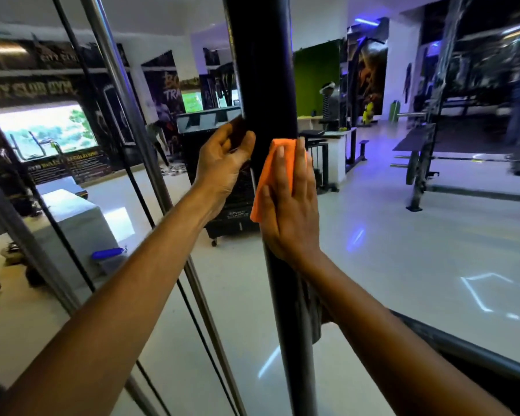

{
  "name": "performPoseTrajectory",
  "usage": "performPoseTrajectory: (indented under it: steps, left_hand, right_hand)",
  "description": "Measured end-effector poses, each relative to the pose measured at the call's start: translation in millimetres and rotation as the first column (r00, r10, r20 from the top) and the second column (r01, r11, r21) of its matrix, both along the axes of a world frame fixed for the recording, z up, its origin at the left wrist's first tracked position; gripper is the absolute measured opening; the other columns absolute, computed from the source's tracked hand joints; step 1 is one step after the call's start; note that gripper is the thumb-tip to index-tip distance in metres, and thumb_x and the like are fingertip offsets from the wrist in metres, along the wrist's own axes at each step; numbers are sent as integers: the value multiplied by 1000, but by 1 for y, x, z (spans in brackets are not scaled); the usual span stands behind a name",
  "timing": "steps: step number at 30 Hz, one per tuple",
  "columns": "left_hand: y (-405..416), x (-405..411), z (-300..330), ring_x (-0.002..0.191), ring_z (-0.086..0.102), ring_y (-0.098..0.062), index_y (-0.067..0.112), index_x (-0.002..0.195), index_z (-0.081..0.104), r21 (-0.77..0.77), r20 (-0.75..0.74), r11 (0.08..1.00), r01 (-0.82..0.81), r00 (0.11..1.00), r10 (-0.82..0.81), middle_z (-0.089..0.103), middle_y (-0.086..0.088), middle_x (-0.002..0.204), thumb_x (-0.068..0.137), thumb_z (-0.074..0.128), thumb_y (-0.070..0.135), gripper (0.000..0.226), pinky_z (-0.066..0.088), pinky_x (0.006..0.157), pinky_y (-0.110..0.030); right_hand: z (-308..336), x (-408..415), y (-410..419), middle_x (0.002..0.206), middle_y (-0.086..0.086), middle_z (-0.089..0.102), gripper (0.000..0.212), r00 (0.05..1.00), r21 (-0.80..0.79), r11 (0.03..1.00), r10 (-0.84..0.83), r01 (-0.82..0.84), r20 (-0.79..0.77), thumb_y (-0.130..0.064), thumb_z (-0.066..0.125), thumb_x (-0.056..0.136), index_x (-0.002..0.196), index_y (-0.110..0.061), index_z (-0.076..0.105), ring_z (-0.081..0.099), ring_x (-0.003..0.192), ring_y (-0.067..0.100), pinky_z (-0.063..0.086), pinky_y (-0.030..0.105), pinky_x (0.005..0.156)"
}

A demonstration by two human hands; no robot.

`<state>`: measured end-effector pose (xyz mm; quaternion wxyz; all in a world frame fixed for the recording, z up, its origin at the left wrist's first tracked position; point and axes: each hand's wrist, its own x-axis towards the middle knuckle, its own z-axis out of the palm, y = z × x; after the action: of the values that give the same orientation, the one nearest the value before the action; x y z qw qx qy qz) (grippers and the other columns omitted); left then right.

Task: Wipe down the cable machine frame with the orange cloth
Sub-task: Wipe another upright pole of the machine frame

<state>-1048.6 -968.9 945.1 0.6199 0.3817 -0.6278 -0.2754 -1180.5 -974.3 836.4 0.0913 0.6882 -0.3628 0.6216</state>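
Note:
A thick black upright post [264,70] of the cable machine frame runs from top to bottom through the middle of the view. My right hand [291,202] presses the orange cloth [279,169] flat against the post's front with straight fingers. My left hand [222,166] sits at the post's left side, fingers loosely curled toward it, thumb near the post's edge. Whether it grips the post I cannot tell for sure.
A chrome guide rod [126,115] and a black cable [81,85] slant down on the left. A grey box [72,217] stands on the pale floor at left, a black weight stack [210,139] behind the post, a bench and rack [418,151] at right.

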Motion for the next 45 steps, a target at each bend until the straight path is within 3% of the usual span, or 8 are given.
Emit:
performPoseTrajectory:
  steps: [3,10,20,28,32,37,41,45]
  left_hand:
    - [-2,0,-6,124,71,-12,18,144,62,-15,-19,1000,4,1000,-4,74,1,134,107,67,21,38,58,105,-34]
    - [-1,-1,-40,126,70,-12,28,138,63,11,-70,999,47,996,-46,75,4,133,106,66,19,32,57,109,-40]
    - [0,3,-50,129,67,-9,22,148,59,11,-53,998,58,997,-58,71,4,140,106,66,24,43,57,107,-34]
    - [0,2,-77,127,69,-12,19,146,61,66,-77,994,86,994,-81,73,2,136,107,64,22,39,58,102,-28]
    - [4,1,-81,126,69,-8,19,147,60,81,-80,993,81,994,-74,72,4,136,107,63,22,40,59,98,-25]
    - [3,2,-83,130,67,-13,23,150,58,79,-65,994,78,995,-73,70,4,140,105,64,32,46,58,106,-35]
    - [4,1,-97,131,67,-12,24,148,59,114,-89,990,86,993,-76,70,5,141,106,63,29,43,58,108,-38]
    - [9,-1,-113,132,66,-15,30,139,63,157,-134,981,117,986,-96,73,4,137,97,69,34,42,53,114,-44]
  right_hand:
    - [-4,4,-3,180,21,4,70,999,-31,999,-36,36,9,-21,57,112,171,-6,21,6,168,39,23,62,130]
    - [-136,-2,12,180,23,0,78,995,109,993,-45,54,-83,-19,62,107,171,-12,18,3,166,50,27,69,126]
    - [-25,3,7,182,16,-1,69,1000,54,998,-18,17,11,-28,49,115,173,-11,17,3,169,35,24,61,130]
    - [-153,-6,29,182,10,-11,91,999,224,975,12,-1,-49,-25,57,111,173,-35,-9,6,168,39,34,67,124]
    - [-111,-7,21,182,11,-9,84,998,170,984,54,-46,-45,-29,53,113,174,-28,-4,3,169,37,29,66,127]
    - [-33,-1,5,179,23,5,66,997,5,999,-50,50,-59,-20,53,113,170,-5,23,1,168,40,19,61,133]
    - [-102,-3,10,179,25,-1,78,989,59,995,-73,81,-127,-15,63,106,171,-5,20,-1,165,50,22,69,128]
    - [-215,-11,30,181,16,-11,112,961,193,969,-102,155,-258,-15,76,97,175,-25,-3,1,162,59,33,77,118]
